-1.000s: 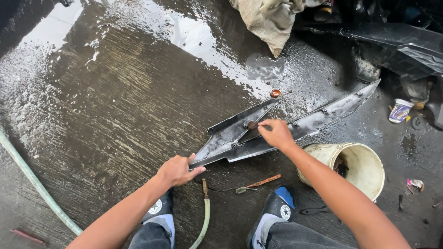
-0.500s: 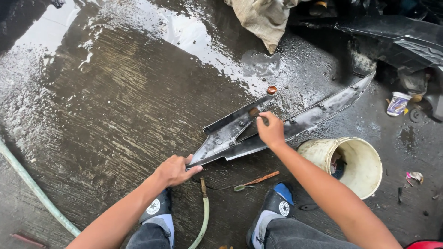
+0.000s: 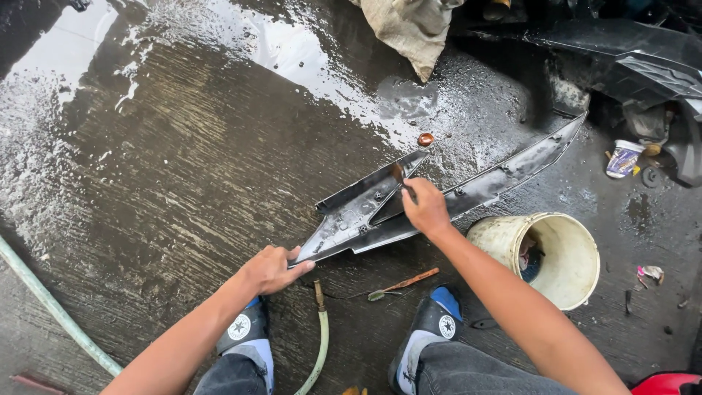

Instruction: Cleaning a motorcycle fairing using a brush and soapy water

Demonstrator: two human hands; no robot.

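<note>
Gripping panel (image 3: 439, 194): left hand (image 3: 272, 268), right hand (image 3: 425, 208)

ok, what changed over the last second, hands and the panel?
The right hand slid the small brown scrubbing piece it pinches a little further along the long dark forked plastic panel, toward its upper prong tip. Nothing was picked up or released. The left hand still grips the panel's near pointed end; the cream plastic bucket and green hose lie as before.
</note>
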